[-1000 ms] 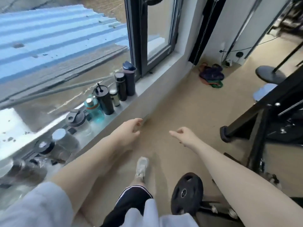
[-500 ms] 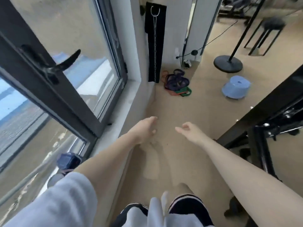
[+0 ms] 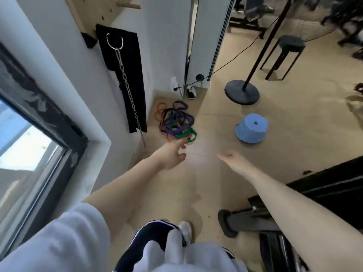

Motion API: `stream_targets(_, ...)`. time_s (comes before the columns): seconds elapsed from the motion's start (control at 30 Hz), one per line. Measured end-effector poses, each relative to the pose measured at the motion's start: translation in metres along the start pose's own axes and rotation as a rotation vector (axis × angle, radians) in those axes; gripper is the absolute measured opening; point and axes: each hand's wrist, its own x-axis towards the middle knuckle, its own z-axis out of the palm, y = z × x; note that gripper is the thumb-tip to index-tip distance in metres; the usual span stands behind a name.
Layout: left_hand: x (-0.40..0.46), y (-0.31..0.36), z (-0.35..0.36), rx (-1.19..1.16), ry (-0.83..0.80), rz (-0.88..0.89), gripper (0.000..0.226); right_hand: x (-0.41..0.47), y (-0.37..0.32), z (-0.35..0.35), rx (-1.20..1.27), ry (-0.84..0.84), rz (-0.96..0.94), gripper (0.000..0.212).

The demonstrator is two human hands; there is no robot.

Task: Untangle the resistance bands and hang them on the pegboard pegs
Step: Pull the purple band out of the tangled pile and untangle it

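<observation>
resistance bands (image 3: 176, 123): tangled, strands indistinct | pegboard (image 3: 94, 10): cropped

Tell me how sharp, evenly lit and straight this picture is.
Head view: wide-angle bending bows the window frame and wall edges; motion blur softens the left hand, right hand and sleeve; the tangled resistance bands read clearly; daylight floods the glass, the floor evenly lit.

The tangled resistance bands (image 3: 177, 124) are purple, green, orange and black. The upturned stool (image 3: 252, 130) is light blue. The floor (image 3: 216, 183) is tan.
</observation>
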Motion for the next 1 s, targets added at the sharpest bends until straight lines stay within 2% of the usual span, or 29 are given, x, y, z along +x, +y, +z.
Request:
stream_targets(0.07,0.038,-0.002,-0.021,-0.048,0.050,-0.026,0.050,0.041,-0.020,-0.016,-0.046,-0.044,-0.031,0.061)
stream_targets(0.2,0.121,-0.033,-0.050,-0.006,0.056,-0.103,0.050,0.134,-0.053,-0.040,-0.148,-0.142,-0.083,0.038)
stream_targets(0.4,0.278,-0.055,-0.094,0.004,0.052,-0.190,0.052,0.286,-0.097,-0.094,-0.096,-0.180,-0.071,0.046)
stream_targets(0.5,0.359,-0.034,-0.125,0.015,0.009,-0.161,0.052,0.346,-0.123,-0.145,-0.115,-0.213,-0.062,0.051)
stream_targets(0.6,0.441,-0.001,-0.152,0.046,-0.025,-0.100,0.051,0.401,-0.135,-0.204,-0.088,-0.148,-0.068,0.050)
stream_targets(0.73,0.544,0.050,-0.168,0.050,-0.077,-0.024,0.049,0.469,-0.120,-0.283,-0.047,-0.069,-0.015,0.045)
stream_targets(0.83,0.614,0.077,-0.168,0.018,-0.103,0.037,0.054,0.525,-0.107,-0.333,-0.130,-0.038,0.018,0.047)
stream_targets(1.0,0.739,0.095,-0.159,-0.061,-0.055,-0.023,0.052,0.657,-0.102,-0.407,-0.274,-0.052,-0.030,0.040)
